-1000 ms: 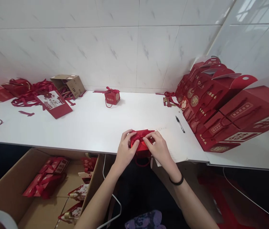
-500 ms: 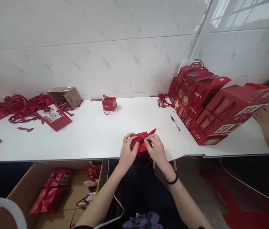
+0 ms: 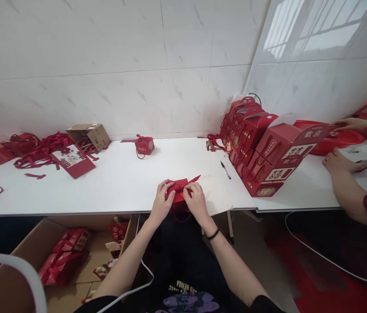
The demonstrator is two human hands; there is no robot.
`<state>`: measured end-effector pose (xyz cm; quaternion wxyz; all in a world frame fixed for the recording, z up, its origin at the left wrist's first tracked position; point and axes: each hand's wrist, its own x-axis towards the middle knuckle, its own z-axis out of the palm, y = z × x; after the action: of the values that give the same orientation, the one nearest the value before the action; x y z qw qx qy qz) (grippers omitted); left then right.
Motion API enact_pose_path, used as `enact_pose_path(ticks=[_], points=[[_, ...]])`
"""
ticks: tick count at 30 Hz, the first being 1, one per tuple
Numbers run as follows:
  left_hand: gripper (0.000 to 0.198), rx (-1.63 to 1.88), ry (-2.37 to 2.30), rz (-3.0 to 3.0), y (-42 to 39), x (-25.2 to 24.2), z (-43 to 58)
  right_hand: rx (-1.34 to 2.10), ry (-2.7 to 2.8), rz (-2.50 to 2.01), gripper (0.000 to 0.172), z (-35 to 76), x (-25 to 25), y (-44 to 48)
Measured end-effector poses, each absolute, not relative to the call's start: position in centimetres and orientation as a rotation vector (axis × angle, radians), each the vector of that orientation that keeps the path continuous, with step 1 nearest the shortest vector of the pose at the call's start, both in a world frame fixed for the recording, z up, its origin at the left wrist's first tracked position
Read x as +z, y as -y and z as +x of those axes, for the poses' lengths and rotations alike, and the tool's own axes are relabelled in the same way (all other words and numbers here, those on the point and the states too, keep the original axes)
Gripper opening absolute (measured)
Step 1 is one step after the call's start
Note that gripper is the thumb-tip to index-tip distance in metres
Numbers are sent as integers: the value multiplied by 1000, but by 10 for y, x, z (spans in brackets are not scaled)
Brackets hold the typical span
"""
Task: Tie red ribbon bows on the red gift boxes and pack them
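A small red gift box (image 3: pixel 179 198) sits at the near edge of the white table (image 3: pixel 121 182), its cord handle hanging over the edge. A red ribbon (image 3: pixel 190 181) crosses its top, one end sticking out to the right. My left hand (image 3: pixel 161 199) grips the box's left side, fingers pinched at the ribbon knot. My right hand (image 3: pixel 195 198) is curled over the right side, also pinching the ribbon. A black band circles my right wrist.
A finished small red box (image 3: pixel 144 145) stands at the back. Red ribbons and a cardboard box (image 3: pixel 89 134) lie back left. Red gift bags (image 3: pixel 261 145) are stacked at right by a pen (image 3: pixel 225 169). Another person's hands (image 3: pixel 339 161) work far right. A carton (image 3: pixel 62 256) stands below.
The view has pulled back and turned right, showing more of the other person's arms. My hands stay on the box, and the ribbon end now pokes out to the right.
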<state>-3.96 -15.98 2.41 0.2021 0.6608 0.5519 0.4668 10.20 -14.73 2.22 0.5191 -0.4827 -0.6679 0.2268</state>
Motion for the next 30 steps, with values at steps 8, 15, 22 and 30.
enact_pose_path(ticks=[8, 15, 22, 30], points=[[35, 1231, -1689, 1820, 155, 23, -30, 619, 1743, -1082, 10, 110, 25, 135], [39, 1276, -1749, 1763, 157, 27, -25, 635, 1757, -1080, 10, 110, 25, 138], [33, 1217, -1741, 1762, 160, 26, -27, 684, 1804, -1114, 12, 105, 28, 130], [21, 1255, -1629, 1835, 158, 25, -37, 570, 1723, -1263, 8, 96, 31, 140]])
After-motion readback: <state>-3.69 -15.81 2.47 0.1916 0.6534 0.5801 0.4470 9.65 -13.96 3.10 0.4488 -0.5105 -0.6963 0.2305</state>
